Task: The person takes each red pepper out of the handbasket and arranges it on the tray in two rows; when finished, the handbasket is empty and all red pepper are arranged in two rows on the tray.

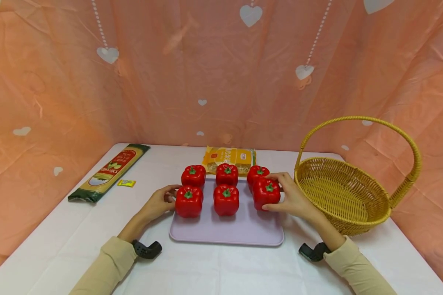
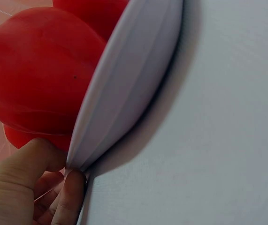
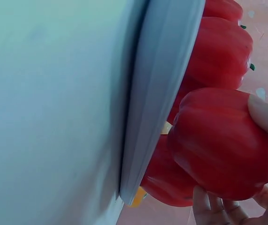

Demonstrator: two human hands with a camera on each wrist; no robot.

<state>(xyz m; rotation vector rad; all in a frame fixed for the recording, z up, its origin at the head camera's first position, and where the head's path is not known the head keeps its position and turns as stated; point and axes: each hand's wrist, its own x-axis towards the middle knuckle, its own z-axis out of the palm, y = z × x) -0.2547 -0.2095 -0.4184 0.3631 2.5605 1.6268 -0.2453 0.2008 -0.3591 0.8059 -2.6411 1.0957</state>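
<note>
My right hand (image 1: 294,198) grips a red bell pepper (image 1: 266,196) by its sides, thumb in front and fingers behind; in the right wrist view this pepper (image 3: 223,143) appears lifted off the light purple tray (image 1: 227,237). At the tray's left edge, my left hand (image 1: 158,205) pinches the rim between thumb and fingers, as the left wrist view shows. Beside that hand stands the front left pepper (image 1: 189,203), with the front middle pepper (image 1: 226,200) to its right. Three more peppers form the back row, the right one (image 1: 257,174) partly hidden by the held pepper.
A yellow wicker basket (image 1: 339,217) with a tall handle stands right of the tray. Behind the tray lies a yellow food packet (image 1: 236,157). A long green and gold pasta packet (image 1: 110,172) and a small yellow wrapped piece (image 1: 126,183) lie at the left.
</note>
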